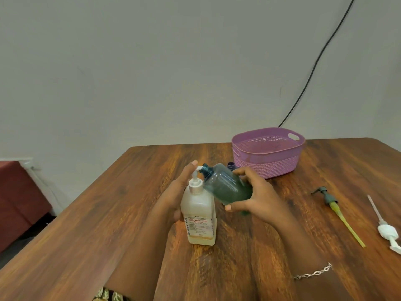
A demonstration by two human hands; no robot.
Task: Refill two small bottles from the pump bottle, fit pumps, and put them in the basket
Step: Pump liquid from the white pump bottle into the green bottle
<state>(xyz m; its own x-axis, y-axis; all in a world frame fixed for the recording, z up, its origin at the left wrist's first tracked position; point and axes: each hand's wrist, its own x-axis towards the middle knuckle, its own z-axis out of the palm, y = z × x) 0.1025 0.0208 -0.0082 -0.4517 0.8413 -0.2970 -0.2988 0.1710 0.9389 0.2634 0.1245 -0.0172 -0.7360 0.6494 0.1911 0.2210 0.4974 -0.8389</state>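
On a brown wood-grain bench (104, 224), the left hand (173, 192) clasped an upright pale translucent plastic pump bottle (200, 216), one fingertip (193, 163) on its top. The right hand (258, 196) gripped a tilted teal translucent small bottle (225, 185), its mouth at the white pump spout (198, 169). A lilac perforated plastic basket (267, 168) stood close behind.
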